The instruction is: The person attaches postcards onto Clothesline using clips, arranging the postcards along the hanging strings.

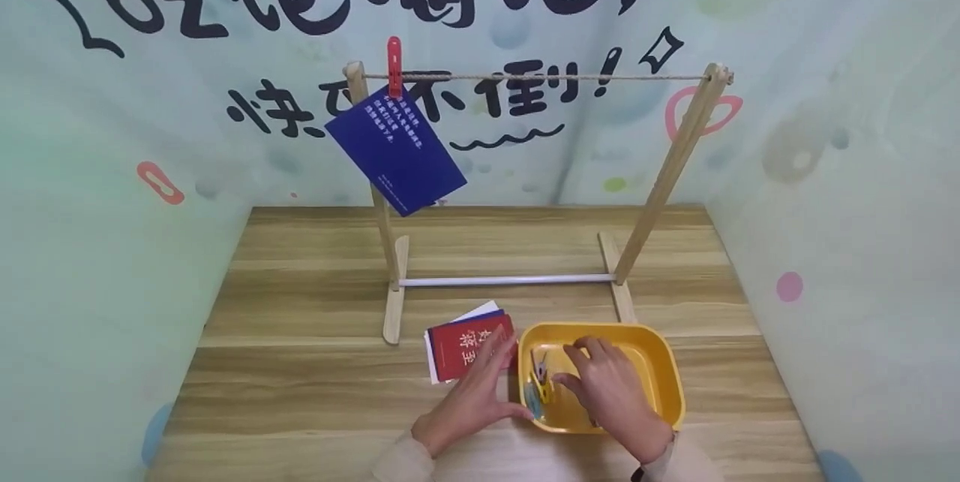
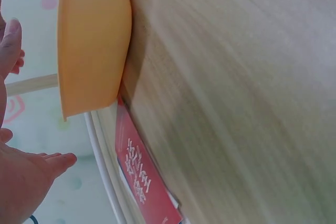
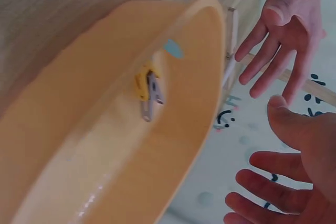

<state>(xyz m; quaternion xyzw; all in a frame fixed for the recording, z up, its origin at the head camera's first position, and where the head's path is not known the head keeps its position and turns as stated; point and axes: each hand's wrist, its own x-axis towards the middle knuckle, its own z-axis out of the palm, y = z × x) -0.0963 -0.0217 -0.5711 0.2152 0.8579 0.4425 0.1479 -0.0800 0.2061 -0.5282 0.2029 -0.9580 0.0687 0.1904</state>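
Note:
Over the yellow tray point(image 1: 676, 384) my right hand point(image 1: 611, 384) hovers with loosely bent fingers. In the right wrist view its fingers are spread and hold nothing. My left hand point(image 1: 476, 396) is beside the tray's left wall, its fingers extended over a stack of cards with a red one point(image 1: 454, 353) on top. Whether it touches the tray is unclear. Inside the tray, near the left side, lie a grey clothespin point(image 3: 151, 100), a yellow clothespin point(image 3: 141, 85) and a blue one point(image 3: 172, 49), partly hidden.
Behind the tray stands a wooden rack point(image 1: 667, 174) with a rope point(image 1: 570, 77) strung across its top. A red clothespin point(image 1: 394, 61) holds a dark blue card point(image 1: 397, 152) on the rope's left end. A white bar point(image 1: 510, 281) joins the rack's feet.

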